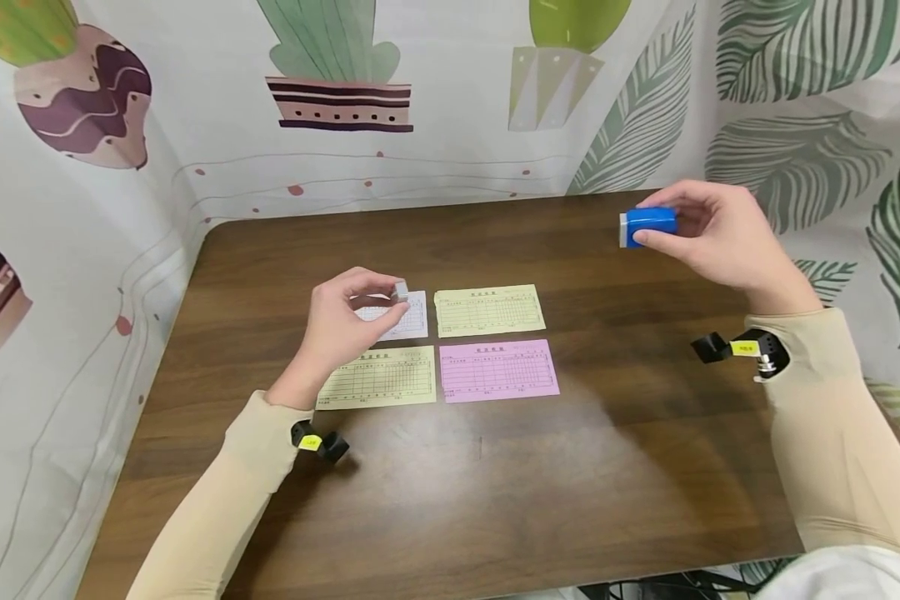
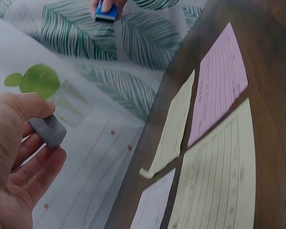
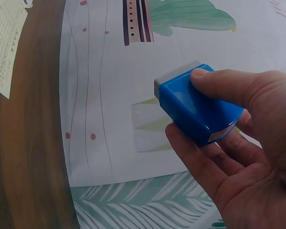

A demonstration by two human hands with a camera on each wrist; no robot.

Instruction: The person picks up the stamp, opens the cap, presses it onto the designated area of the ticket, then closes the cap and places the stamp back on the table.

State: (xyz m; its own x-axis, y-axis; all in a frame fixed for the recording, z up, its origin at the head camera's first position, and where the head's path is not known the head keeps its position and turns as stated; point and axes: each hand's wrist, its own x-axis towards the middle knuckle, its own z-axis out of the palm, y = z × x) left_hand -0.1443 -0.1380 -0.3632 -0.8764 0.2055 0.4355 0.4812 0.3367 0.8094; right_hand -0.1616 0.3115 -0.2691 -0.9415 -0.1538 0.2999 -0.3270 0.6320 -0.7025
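My left hand pinches a small grey cap between thumb and fingertips, above the left-hand paper slips. Farther right and higher, my right hand grips a blue stamp by its sides, its grey end pointing left. Four printed slips lie in two rows: a white slip, partly hidden by the left hand, beside a pale yellow slip; nearer me, another yellow slip beside a pink slip.
The brown wooden table runs back to a white cloth printed with cacti and leaves, which also covers the left and right sides. Dark cables show below the front edge at the right.
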